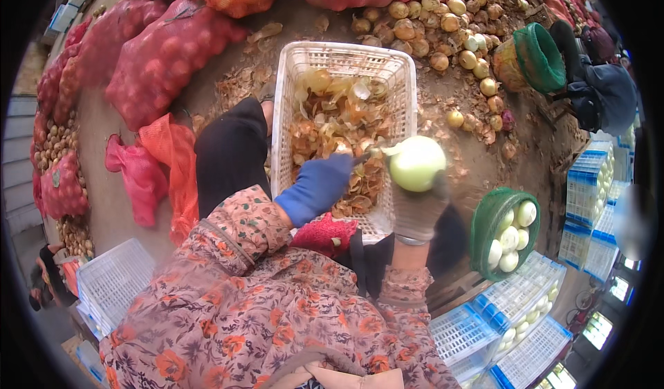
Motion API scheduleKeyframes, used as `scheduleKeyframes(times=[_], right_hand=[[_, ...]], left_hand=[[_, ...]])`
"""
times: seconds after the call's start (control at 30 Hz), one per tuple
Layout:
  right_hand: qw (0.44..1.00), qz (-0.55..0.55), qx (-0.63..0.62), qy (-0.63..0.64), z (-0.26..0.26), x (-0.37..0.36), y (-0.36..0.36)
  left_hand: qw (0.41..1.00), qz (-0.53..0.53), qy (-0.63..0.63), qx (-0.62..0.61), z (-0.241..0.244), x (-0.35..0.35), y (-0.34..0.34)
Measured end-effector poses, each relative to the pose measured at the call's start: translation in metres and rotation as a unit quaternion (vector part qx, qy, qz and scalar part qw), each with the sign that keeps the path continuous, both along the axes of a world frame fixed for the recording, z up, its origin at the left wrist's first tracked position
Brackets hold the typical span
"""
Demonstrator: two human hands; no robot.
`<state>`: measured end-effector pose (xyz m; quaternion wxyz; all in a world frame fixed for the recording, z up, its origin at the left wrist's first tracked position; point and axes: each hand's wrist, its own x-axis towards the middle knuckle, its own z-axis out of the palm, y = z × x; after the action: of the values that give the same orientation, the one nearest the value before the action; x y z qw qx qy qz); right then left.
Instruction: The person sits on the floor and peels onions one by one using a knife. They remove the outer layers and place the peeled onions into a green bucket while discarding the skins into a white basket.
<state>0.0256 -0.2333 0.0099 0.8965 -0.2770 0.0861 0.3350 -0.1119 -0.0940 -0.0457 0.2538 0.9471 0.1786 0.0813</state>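
Note:
A pale peeled onion [418, 164] with a strip of skin hanging at its left side rests in my right hand [420, 207], which wears a grey striped glove. My left hand [317, 188], in a blue glove, is closed on the handle of a small, blurred tool, probably a knife [361, 157]; its tip points towards the onion. Beneath both hands stands a white plastic crate [276, 129] with onion skins [337, 119] in it. Red mesh netting [324, 235] lies in my lap.
Right of me stands a green mesh-lined basket [480, 233] of peeled onions. Loose unpeeled onions [448, 22] lie ahead at right. Red mesh sacks [166, 62] fill the left. Stacked crates [513, 290] stand at lower right; a person [604, 96] sits at far right.

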Motion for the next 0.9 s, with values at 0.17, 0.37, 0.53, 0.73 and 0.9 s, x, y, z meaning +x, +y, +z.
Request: scheduleKeyframes(times=[0.17, 0.37, 0.53, 0.73, 0.9], right_hand=[[0.998, -0.035, 0.027, 0.054, 0.018, -0.009, -0.007], [0.988, 0.055, 0.100, 0.100, 0.010, -0.047, -0.026], [0.981, 0.079, 0.133, 0.117, 0.024, -0.082, -0.034], [0.979, 0.076, 0.125, 0.144, 0.025, -0.102, -0.046], [0.978, 0.151, 0.059, 0.128, 0.033, -0.131, -0.047]], left_hand=[[0.997, 0.037, -0.026, -0.067, 0.013, -0.030, 0.012], [0.981, -0.084, -0.132, 0.113, 0.068, -0.035, -0.011], [0.976, -0.066, -0.100, 0.184, 0.065, -0.049, -0.007], [0.968, -0.100, -0.134, 0.187, 0.066, -0.072, -0.025], [0.970, -0.082, -0.088, 0.210, 0.053, -0.055, -0.010]])
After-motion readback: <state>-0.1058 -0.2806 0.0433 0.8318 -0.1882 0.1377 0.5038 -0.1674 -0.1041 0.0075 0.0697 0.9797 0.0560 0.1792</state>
